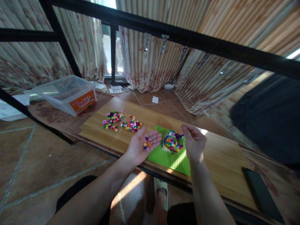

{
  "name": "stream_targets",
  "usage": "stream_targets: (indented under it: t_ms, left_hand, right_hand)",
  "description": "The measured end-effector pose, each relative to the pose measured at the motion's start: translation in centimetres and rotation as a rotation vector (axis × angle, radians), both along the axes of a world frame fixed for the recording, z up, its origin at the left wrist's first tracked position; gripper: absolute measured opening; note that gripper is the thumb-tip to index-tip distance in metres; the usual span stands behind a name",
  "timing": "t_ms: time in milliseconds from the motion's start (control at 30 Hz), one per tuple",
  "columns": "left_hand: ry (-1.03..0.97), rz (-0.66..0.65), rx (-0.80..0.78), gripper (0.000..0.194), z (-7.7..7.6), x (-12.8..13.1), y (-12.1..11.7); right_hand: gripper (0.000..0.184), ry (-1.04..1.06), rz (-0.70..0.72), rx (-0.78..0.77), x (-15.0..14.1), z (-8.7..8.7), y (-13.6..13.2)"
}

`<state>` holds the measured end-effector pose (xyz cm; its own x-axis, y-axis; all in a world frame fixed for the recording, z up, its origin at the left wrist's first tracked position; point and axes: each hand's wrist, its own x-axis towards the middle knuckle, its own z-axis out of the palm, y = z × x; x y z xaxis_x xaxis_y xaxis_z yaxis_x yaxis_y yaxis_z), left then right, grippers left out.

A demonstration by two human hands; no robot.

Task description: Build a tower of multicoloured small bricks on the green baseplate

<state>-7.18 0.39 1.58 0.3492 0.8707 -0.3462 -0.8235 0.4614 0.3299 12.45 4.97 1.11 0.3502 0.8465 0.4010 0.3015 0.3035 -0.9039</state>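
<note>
My left hand (140,145) lies palm up over the wooden table (220,162), fingers spread, with a few small purple, yellow and orange bricks (147,143) resting on the palm. Just to its right a multicoloured brick block (172,142) stands on a green baseplate (170,157). My right hand (194,142) hovers beside the block's right side, fingers curled inward; I cannot make out anything between them. Loose coloured bricks (122,122) lie in two heaps on the table's left part.
A clear plastic box (67,93) with an orange label sits on the floor at the back left. A dark phone (261,193) lies on the table at the right. Black frame bars (164,31) cross overhead. Curtains hang behind.
</note>
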Motion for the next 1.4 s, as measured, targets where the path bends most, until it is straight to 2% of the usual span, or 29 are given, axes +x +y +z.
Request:
stream_targets:
  t_ms: [67,100,133,267,333,633,933,1267,1333,1400]
  left_hand:
    - [-0.018,0.000,0.022,0.049,0.0,0.1,0.0]
    - [-0.031,0.001,0.031,0.050,0.0,0.1,-0.1]
    - [-0.047,0.004,0.039,0.050,0.0,0.1,-0.1]
    - [-0.093,0.028,0.058,0.054,0.2,0.0,-0.1]
    - [-0.094,0.037,0.055,0.056,0.3,-0.1,-0.1]
    - [-0.102,0.021,0.064,0.056,0.6,0.0,-0.3]
    - [-0.110,0.010,0.088,0.054,0.3,-0.1,-0.3]
    - [-0.081,0.013,0.044,0.051,0.2,0.3,-0.1]
    - [-0.080,0.008,0.054,0.051,0.3,0.2,-0.1]
    - [-0.074,0.001,0.061,0.050,0.3,0.2,-0.1]
  right_hand:
    - [0.017,-0.127,-0.039,0.097,-0.9,0.6,-1.0]
    - [0.016,-0.182,0.001,0.107,-1.5,1.0,-1.7]
    - [0.015,-0.234,0.058,0.116,-2.1,1.4,-2.5]
    - [0.012,-0.543,0.457,0.058,-4.4,2.1,-4.9]
    - [0.013,-0.610,0.527,0.016,-5.2,1.9,-5.3]
    - [0.011,-0.654,0.444,-0.027,-6.4,0.7,-5.1]
    - [0.015,-0.717,0.502,-0.009,-5.5,1.4,-5.2]
    - [0.018,-0.720,0.552,-0.011,-5.0,1.0,-5.2]
    - [0.017,-0.673,0.528,-0.002,-4.4,1.4,-5.1]
    - [0.016,-0.608,0.424,0.012,-3.3,1.8,-4.7]
